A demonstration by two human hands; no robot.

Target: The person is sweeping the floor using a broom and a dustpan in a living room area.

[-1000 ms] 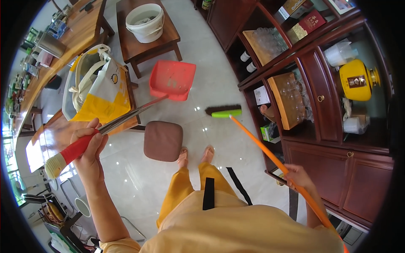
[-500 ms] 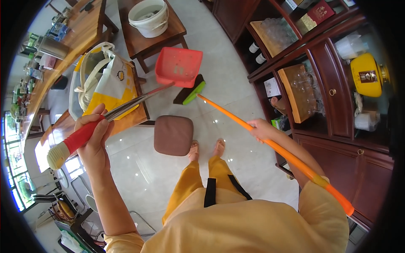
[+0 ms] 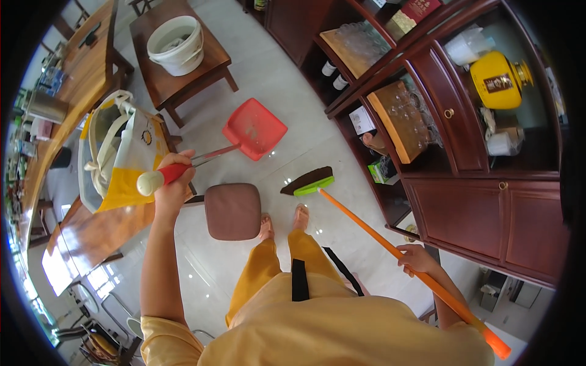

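My left hand (image 3: 173, 184) is closed round the red and cream grip of a long-handled dustpan (image 3: 254, 129). Its red pan hangs out ahead of me, apart from the broom, with some small bits inside. In my right hand (image 3: 417, 260) is the orange stick of a broom (image 3: 372, 233), which slants down from beside my right arm. The broom's green head with dark bristles (image 3: 307, 181) rests on the pale tiled floor (image 3: 268, 177), just ahead of my feet. Beside my left foot stands a brown cushioned stool (image 3: 232, 211).
At the far left a wooden bench (image 3: 157, 79) bears a white bucket (image 3: 176, 46). A yellow and white bag (image 3: 125, 152) stands near my left hand. Along the right runs a dark wood cabinet (image 3: 453, 210) with glasses and a yellow jar (image 3: 495, 80). A long wooden table (image 3: 85, 67) lines the left.
The broom head has come away from the dustpan, nearer my feet and to the right. My right hand has drawn back toward me. My left hand has moved right, swinging the dustpan's grip with it.
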